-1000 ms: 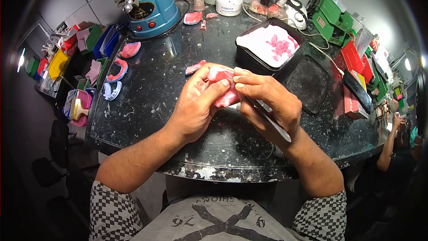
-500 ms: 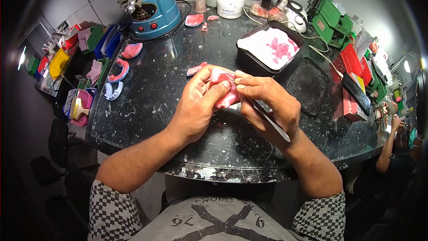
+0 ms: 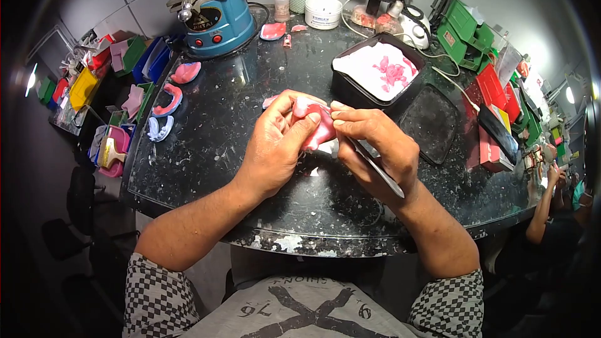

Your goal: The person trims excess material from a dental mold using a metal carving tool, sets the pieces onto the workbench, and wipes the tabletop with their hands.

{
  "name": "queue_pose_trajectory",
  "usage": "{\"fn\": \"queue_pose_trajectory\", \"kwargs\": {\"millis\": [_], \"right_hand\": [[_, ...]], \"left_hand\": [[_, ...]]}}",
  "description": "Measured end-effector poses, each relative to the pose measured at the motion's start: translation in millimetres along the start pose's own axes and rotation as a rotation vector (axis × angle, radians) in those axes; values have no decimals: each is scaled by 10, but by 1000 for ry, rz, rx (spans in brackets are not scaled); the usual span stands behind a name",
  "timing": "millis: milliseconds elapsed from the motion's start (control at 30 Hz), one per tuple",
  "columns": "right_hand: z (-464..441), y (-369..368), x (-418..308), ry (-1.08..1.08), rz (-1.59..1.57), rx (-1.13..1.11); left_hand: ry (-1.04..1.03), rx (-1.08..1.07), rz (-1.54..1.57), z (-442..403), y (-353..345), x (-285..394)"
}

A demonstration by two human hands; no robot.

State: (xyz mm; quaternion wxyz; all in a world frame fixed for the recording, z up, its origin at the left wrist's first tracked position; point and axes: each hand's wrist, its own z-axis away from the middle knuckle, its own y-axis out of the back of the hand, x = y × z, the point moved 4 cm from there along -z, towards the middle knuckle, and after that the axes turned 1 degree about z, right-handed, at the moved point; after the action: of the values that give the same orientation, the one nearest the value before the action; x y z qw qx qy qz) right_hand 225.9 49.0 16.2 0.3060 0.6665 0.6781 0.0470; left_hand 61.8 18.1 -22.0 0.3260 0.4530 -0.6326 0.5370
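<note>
My left hand (image 3: pixel 273 139) is closed around a glossy pink dental wax piece (image 3: pixel 323 133), its thumb pressed on the near face. My right hand (image 3: pixel 387 147) grips a slim metal wax knife (image 3: pixel 389 183) like a pen, with the handle end pointing down toward my wrist. Its working tip is hidden behind my fingers, which are right at the right edge of the wax piece. Partly covered by my left hand, another pink piece (image 3: pixel 269 101) rests on the bench.
A black tub (image 3: pixel 349 86) holds white material with pink scraps; its dark lid (image 3: pixel 432 122) lies alongside. At the left are pink and blue dental moulds (image 3: pixel 168 100) and a blue machine (image 3: pixel 220 23). Bins and a phone (image 3: pixel 499 130) stand right. Another person's arm (image 3: pixel 543 203) shows far right.
Both hands stay together at the wax piece. The piece has turned slightly in my left hand, and the knife handle has shifted a little left and up.
</note>
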Motion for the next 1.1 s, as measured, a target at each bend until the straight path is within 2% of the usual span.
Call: {"fn": "queue_pose_trajectory", "kwargs": {"millis": [1100], "right_hand": [[-34, 12, -36, 1, 32, 53]], "left_hand": [[-121, 37, -170, 21, -7, 127]]}}
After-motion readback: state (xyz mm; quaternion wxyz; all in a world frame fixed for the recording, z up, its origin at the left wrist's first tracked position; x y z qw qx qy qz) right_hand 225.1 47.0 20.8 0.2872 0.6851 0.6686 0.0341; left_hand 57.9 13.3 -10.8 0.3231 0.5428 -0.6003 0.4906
